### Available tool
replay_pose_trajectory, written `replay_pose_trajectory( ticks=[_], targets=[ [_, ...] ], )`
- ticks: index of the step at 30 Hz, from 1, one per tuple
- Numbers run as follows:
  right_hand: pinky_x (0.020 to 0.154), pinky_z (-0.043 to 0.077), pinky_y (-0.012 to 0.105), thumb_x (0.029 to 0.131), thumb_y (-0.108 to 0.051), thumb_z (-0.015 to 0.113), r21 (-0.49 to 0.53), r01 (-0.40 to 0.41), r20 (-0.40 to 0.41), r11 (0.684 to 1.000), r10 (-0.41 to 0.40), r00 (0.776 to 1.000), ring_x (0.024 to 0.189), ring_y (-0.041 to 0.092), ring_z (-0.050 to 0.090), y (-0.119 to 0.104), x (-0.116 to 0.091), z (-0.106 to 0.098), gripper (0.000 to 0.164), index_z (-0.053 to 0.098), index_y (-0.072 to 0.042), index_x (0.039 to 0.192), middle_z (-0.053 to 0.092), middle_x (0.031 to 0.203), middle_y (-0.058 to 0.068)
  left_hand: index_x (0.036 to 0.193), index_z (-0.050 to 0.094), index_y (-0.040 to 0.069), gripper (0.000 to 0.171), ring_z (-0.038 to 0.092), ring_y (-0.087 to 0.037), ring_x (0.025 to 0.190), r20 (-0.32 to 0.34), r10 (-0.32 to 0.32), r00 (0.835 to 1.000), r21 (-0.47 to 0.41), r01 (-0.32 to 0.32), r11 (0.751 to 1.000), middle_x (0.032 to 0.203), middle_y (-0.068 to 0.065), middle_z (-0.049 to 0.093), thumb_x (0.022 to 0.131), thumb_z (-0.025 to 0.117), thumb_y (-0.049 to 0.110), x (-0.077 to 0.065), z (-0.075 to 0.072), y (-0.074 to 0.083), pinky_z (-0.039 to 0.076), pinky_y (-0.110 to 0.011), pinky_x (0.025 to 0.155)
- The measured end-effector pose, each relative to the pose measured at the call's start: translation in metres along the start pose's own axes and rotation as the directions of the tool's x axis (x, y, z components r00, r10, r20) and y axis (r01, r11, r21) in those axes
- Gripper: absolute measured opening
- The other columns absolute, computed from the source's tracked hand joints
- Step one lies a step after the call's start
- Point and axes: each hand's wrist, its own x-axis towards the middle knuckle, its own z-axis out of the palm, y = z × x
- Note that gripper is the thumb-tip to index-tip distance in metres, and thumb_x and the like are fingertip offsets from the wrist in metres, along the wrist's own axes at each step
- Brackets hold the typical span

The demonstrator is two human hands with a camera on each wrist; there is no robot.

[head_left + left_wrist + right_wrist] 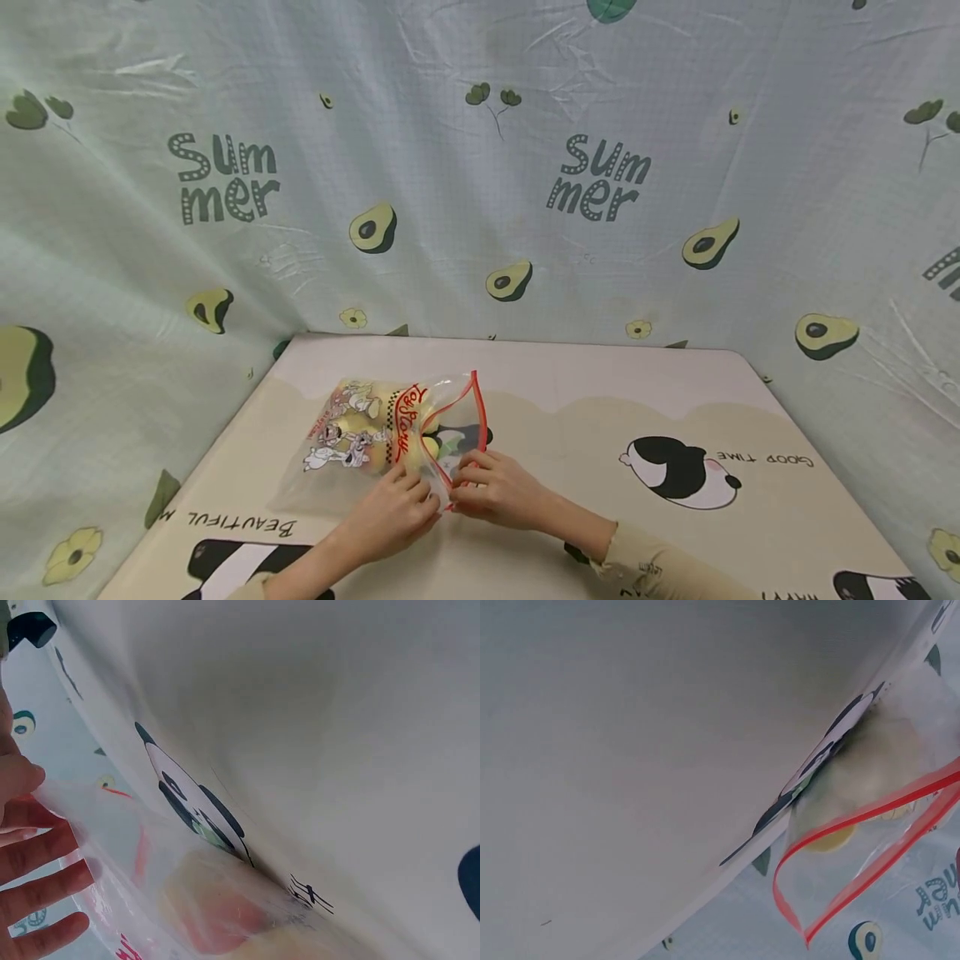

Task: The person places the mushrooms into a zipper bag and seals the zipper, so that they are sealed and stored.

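Observation:
A clear zip bag (pixel 352 433) with a red zip strip and printed cartoon figures lies on the table. Its mouth, on the right, gapes between the two red strips (pixel 885 806). Inside are several rounded yellow things; one yellow-and-red round thing (pixel 214 904) looks like a fruit through the plastic. My left hand (pixel 396 510) pinches the bag's near edge just left of the mouth, thumb against fingers in the left wrist view. At the near corner of the mouth, my right hand (pixel 498 490) grips the red zip strip with curled fingers; it is out of sight in the right wrist view.
The table (pixel 570 467) has a cream cover printed with dog faces and words. Behind it and along the sides hangs a pale curtain (pixel 450 167) with avocado prints. A small black object or print (pixel 576 552) shows beneath the right forearm.

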Motion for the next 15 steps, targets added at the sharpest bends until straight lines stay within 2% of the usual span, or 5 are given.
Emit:
replay_pose_trajectory(
  ticks=[7,11,15],
  targets=[
    [0.075,0.045,0.015,0.077,-0.032,0.067,0.022,-0.031,-0.005,0.999,0.031,1.000,0.086,0.006,0.053,-0.0028,0.0005,0.0006,0.013,0.066,-0.022,0.086,0.065,0.083,-0.012,0.070,0.060,0.019,0.016,0.050,-0.011,0.060,0.031,-0.005,1.000,0.007,0.005,1.000,0.064,0.006,0.057,0.073,0.066,0.033,0.0032,-0.0001,0.0007,0.038,-0.026,0.060],
    [0.075,0.045,0.015,0.078,-0.032,0.066,0.019,-0.029,-0.024,0.999,0.030,0.999,0.085,0.005,0.053,-0.0047,0.0020,0.0020,0.011,0.066,-0.022,0.084,0.065,0.082,-0.013,0.071,0.059,0.018,0.016,0.050,-0.011,0.060,0.022,0.017,1.000,0.041,-0.018,0.999,0.063,0.005,0.058,0.079,0.058,0.032,0.0028,0.0014,0.0008,0.037,-0.027,0.060],
    [0.075,0.045,0.015,0.079,-0.031,0.065,0.037,-0.021,-0.049,0.999,0.023,0.999,0.084,0.005,0.053,-0.0055,0.0043,0.0036,0.010,0.066,-0.022,0.083,0.064,0.079,-0.013,0.073,0.059,0.018,0.016,0.050,-0.012,0.059,0.008,0.032,0.999,0.058,-0.032,0.998,0.061,0.005,0.058,0.079,0.054,0.032,0.0025,0.0025,0.0011,0.037,-0.027,0.060]
  ],
)
